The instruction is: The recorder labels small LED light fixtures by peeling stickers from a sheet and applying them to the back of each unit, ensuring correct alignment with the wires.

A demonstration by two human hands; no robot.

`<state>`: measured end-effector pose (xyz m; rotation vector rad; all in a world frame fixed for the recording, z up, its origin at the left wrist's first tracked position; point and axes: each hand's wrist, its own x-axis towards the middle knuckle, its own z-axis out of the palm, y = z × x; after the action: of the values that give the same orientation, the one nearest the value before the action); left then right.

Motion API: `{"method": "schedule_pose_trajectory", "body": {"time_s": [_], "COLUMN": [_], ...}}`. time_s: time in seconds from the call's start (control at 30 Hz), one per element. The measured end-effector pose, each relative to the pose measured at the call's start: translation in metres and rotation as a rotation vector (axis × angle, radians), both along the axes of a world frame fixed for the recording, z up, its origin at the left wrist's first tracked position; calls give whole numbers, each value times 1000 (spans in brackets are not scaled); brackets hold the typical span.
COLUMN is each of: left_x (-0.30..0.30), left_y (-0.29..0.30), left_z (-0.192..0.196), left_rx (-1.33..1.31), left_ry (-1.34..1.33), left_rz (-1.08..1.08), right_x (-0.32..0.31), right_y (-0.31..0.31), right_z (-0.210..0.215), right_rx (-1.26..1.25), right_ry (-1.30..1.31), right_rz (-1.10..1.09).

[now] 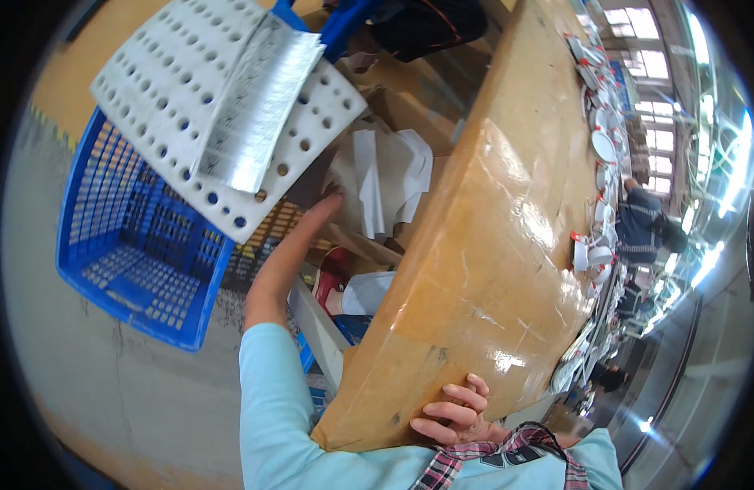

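My left arm reaches down beside the table to a cardboard box holding sheets of brown and white paper. My left hand is at the box's near-left side, against the brown paper. Its fingers are mostly hidden, so a grip cannot be made out. On the near edge of the brown, glossy tabletop lies my right hand, fingers slightly bent and apart, holding nothing.
Left of the box, a white perforated board bearing a silvery sheet sits above a blue plastic crate. White pieces with red parts line the table's far side. A red shoe shows under the table. People work beyond.
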<state>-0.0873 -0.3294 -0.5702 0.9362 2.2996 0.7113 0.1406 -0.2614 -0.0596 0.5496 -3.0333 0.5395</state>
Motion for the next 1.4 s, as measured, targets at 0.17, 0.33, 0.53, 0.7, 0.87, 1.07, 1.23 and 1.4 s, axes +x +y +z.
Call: {"method": "schedule_pose_trajectory", "body": {"time_s": [0.17, 0.33, 0.53, 0.7, 0.87, 1.07, 1.23, 1.4], "left_x": [1, -3, -56, -78, -59, 23, 107, 198], "left_y": [16, -64, -162, -196, -208, -113, 8, 174], "left_z": [80, 106, 179, 320, 440, 544, 579, 558], "left_rx": [341, 575, 714, 875, 1010, 1061, 886, 605], "left_ry": [-387, -502, -633, -380, -191, -55, -141, -332], "left_rz": [268, 564, 681, 778, 790, 586, 132, -383], "right_x": [-3, -9, -19, -19, -18, 12, 80, 185], "right_y": [3, -15, -28, -28, -34, -10, 153, 351], "right_z": [-6, -17, -35, -40, -57, -38, 32, 15], "right_rx": [35, -69, -205, -259, -365, -432, -55, 1], "right_ry": [-27, -52, 29, 183, 310, 400, 578, 393], "right_rz": [-17, -3, 15, -2, 9, 94, -228, -1036]}}
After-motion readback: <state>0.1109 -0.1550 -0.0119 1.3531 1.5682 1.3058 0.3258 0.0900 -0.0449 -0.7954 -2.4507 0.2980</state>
